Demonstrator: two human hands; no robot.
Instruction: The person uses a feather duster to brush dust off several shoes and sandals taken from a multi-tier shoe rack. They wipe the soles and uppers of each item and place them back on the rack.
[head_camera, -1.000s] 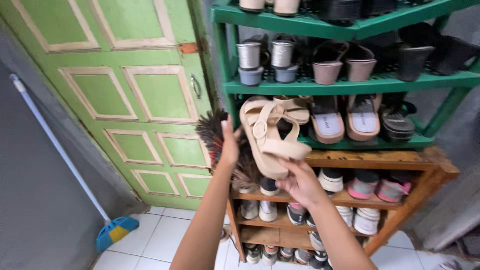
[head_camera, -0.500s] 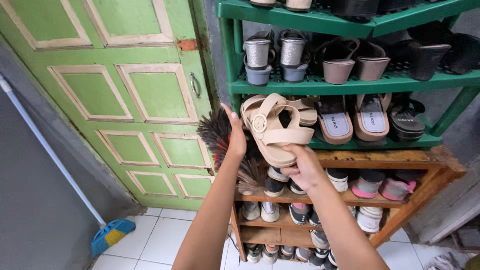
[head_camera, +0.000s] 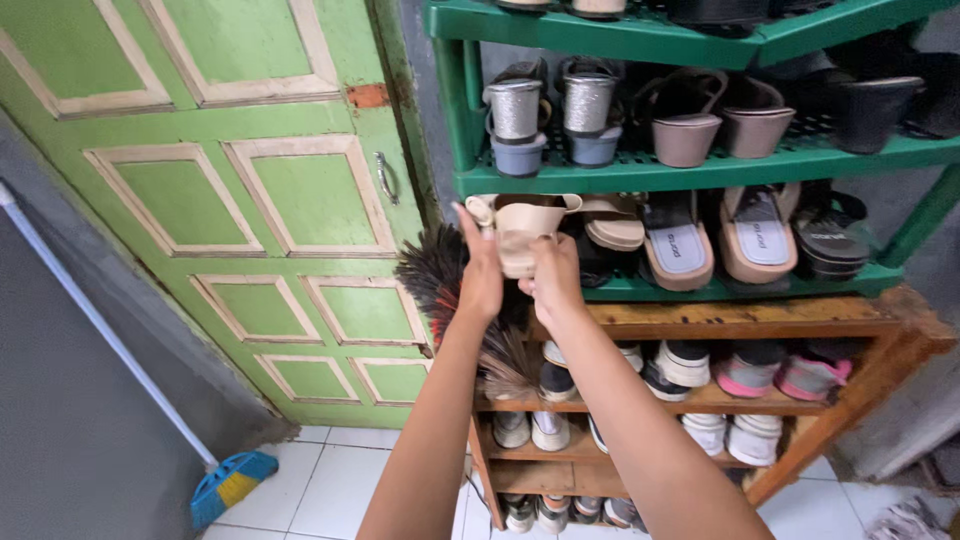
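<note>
Both my hands hold a beige sandal (head_camera: 527, 228) at the left end of the lower green shelf (head_camera: 720, 288). My left hand (head_camera: 481, 275) presses against its left side with the fingers up. My right hand (head_camera: 553, 280) grips it from below. A second beige sandal (head_camera: 612, 225) lies on the shelf just to the right. A dark feather duster (head_camera: 438, 280) hangs behind my left hand, beside the rack.
The green plastic rack (head_camera: 640, 170) holds grey heeled shoes, wedges and sandals. A wooden rack (head_camera: 740, 320) below carries sneakers on several levels. A green panelled door (head_camera: 250, 200) stands at the left. A broom (head_camera: 225, 485) with a white handle leans at the lower left on white tiles.
My hands have pushed the beige sandals up and onto the lower green shelf. One sandal now lies on the shelf; the view has moved closer to the rack.
</note>
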